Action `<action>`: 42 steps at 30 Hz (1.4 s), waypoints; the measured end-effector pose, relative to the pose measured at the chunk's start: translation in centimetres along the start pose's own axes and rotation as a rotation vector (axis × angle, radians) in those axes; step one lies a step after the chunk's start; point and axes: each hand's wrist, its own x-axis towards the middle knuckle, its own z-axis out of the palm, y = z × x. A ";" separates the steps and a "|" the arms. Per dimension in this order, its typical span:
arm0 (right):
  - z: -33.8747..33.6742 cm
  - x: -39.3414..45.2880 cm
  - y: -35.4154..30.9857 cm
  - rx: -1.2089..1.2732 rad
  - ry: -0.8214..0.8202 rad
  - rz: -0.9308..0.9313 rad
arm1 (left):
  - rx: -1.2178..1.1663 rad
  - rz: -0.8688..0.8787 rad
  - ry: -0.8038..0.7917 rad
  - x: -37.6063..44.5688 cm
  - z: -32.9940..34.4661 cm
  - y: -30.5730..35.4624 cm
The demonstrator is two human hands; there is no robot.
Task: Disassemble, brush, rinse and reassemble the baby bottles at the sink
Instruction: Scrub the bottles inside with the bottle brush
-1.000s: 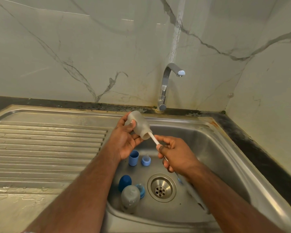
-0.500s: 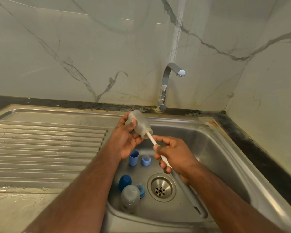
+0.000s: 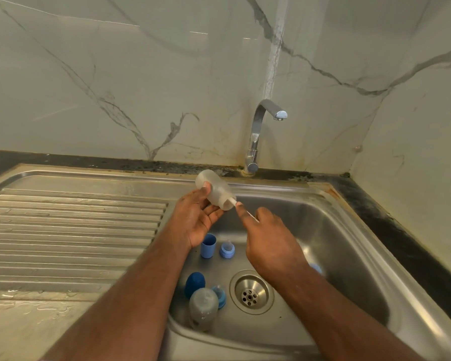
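My left hand [image 3: 197, 217] grips a cloudy baby bottle [image 3: 215, 189] tilted over the sink's back left corner, mouth towards the right. A white brush handle [image 3: 245, 211] enters that mouth; my right hand [image 3: 268, 243] grips it just outside, and the brush head is hidden inside the bottle. On the sink [image 3: 349, 243] floor stand a light blue cap [image 3: 208, 246] and a blue collar with teat [image 3: 227, 250]. Nearer me are a dark blue cap [image 3: 194, 284], a second cloudy bottle [image 3: 203, 307] and another blue collar [image 3: 219, 295].
The tap [image 3: 258, 136] rises behind the sink with no water running. The drain [image 3: 250, 291] sits mid-basin. A ribbed draining board [image 3: 71, 230] stretches to the left. A black counter strip [image 3: 401, 230] and marble walls close the back and right.
My right hand has pushed the brush deeper into the bottle, moving up and left towards its mouth. The bottle has shifted only slightly in my left hand.
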 end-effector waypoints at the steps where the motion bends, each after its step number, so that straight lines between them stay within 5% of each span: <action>1: 0.1 0.2 -0.2 -0.050 -0.022 0.002 | -0.003 0.006 0.000 0.0 0.0 0.0; 5: 0.2 0.3 -1.1 -0.134 -0.091 0.036 | 0.054 0.060 0.037 0.3 0.1 0.0; 9: 0.0 0.8 -0.8 0.118 -0.167 0.026 | 0.100 0.065 0.036 0.5 -0.1 -0.2; 13: -0.3 0.8 1.2 0.336 -0.070 0.005 | 0.089 0.056 0.011 0.5 -0.4 -0.1; 19: 0.7 0.9 0.4 0.204 -0.100 0.052 | 0.157 0.050 0.016 0.4 -0.4 -0.4; 25: -0.7 0.6 1.8 1.087 -0.236 0.277 | 0.101 0.028 -0.027 0.1 -0.2 -0.4; 28: -0.3 0.5 1.5 0.742 -0.080 0.202 | 0.088 0.047 -0.013 0.4 -0.4 -0.4; 31: 0.1 0.6 0.9 0.409 -0.090 0.138 | 0.139 0.045 -0.024 0.3 -0.4 -0.6; 37: -1.5 0.1 2.0 1.358 -0.304 0.333 | 0.069 0.011 -0.092 0.1 -0.3 0.1; 42: -1.2 0.0 1.3 1.463 -0.266 0.396 | 0.017 -0.012 -0.102 0.3 -0.5 0.0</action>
